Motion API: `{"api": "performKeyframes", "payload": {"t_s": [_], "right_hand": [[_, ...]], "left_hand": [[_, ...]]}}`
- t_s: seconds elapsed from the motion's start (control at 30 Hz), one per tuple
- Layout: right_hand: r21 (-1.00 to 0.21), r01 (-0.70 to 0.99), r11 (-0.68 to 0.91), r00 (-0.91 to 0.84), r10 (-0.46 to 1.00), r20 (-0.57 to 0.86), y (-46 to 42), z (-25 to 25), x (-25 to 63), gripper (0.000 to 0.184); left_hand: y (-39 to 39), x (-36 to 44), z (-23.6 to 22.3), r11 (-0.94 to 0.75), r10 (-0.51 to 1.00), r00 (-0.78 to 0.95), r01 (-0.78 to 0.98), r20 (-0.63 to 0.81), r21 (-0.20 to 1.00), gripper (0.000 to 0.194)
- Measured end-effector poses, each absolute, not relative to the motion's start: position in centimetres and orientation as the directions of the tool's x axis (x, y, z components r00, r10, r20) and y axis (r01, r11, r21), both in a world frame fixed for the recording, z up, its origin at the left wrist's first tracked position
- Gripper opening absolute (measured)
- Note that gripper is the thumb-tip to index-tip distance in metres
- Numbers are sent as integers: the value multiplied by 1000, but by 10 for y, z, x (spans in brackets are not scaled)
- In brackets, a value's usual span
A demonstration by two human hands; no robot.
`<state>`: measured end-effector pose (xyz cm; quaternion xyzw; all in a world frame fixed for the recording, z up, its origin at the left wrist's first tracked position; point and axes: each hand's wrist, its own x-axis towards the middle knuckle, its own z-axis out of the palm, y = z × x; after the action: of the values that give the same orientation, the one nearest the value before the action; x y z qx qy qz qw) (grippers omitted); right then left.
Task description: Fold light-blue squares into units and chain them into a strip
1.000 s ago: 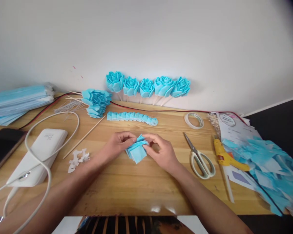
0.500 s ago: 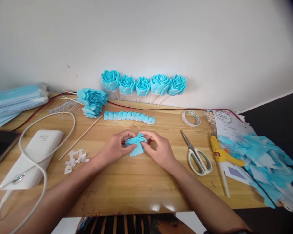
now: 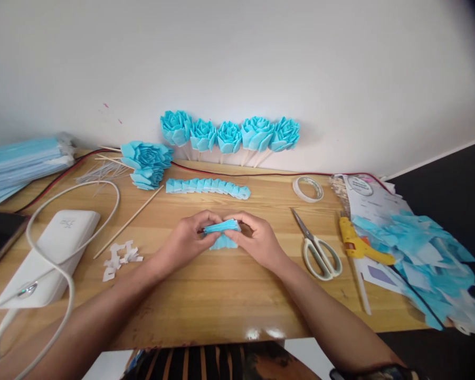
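Between my two hands, above the middle of the table, is a piece of pleated blue fabric [image 3: 222, 227] like face-mask cloth, its lower part hanging below the folds. My left hand [image 3: 196, 232] pinches its left end with thumb and fingers. At the right end my right hand [image 3: 251, 232] does the same, thumb pressed on the front. Just beyond them lies a row of folded blue petals [image 3: 208, 187]. Several blue fabric roses [image 3: 229, 137] on sticks lean against the wall, and more roses [image 3: 146, 161] lie to their left.
Scissors [image 3: 319, 250], a tape roll [image 3: 307, 189], a yellow glue gun [image 3: 360, 244] and blue fabric scraps [image 3: 431, 258] lie to the right. To the left are a wooden stick [image 3: 129, 221], white scraps [image 3: 121, 257], a white power bank [image 3: 51, 258] with looping cable, a phone [image 3: 0, 237] and stacked masks [image 3: 24, 163].
The pleated fabric has been turned flatter between my hands, its folds now nearly level and less of the lower flap showing. Both hands keep their grip; the camera view has shifted slightly.
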<state>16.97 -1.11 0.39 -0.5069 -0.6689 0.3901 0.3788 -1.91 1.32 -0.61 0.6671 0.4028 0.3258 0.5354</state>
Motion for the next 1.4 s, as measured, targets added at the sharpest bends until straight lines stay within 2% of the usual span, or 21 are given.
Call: {"api": "performKeyframes", "payload": {"t_s": [0.07, 0.23, 0.37, 0.5, 0.63, 0.8, 0.97, 1.23, 1.3, 1.4], "right_hand": [[-922, 356, 150, -166, 981, 96, -11, 3, 169, 14], [-939, 312, 144, -112, 987, 115, -10, 2, 171, 15], [-947, 293, 131, -75, 991, 114, -10, -1, 172, 16], [-964, 254, 84, -50, 996, 74, -9, -4, 173, 20], [-979, 197, 47, -92, 995, 29, -6, -1, 176, 23], [-992, 121, 29, -228, 974, 1, -6, 1, 179, 26], [-985, 169, 29, -128, 992, 7, -4, -4, 177, 18], [-988, 150, 46, -56, 998, 38, -1, -1, 182, 19], [-979, 191, 69, -62, 996, 58, -2, -2, 182, 20], [-959, 260, 113, -87, 992, 93, -3, -4, 181, 19]], "left_hand": [[14, -19, -8, -66, 894, 448, 179, -21, 982, 16], [18, -21, -4, 48, 893, 437, 146, -108, 988, 28], [17, -21, 2, 110, 886, 438, 123, -154, 986, 23], [16, -20, 2, 90, 891, 435, 110, -129, 990, 20], [16, -21, -1, 46, 912, 397, 143, -100, 989, 18], [18, -22, -1, 48, 928, 362, 120, -88, 992, 17], [21, -24, -1, 89, 910, 401, 47, -100, 995, 20], [23, -31, 1, 103, 920, 387, -77, -65, 992, 37], [22, -31, 4, 71, 925, 376, -46, -48, 996, 42], [20, -31, 12, -7, 915, 401, 94, -32, 996, 45]]}}
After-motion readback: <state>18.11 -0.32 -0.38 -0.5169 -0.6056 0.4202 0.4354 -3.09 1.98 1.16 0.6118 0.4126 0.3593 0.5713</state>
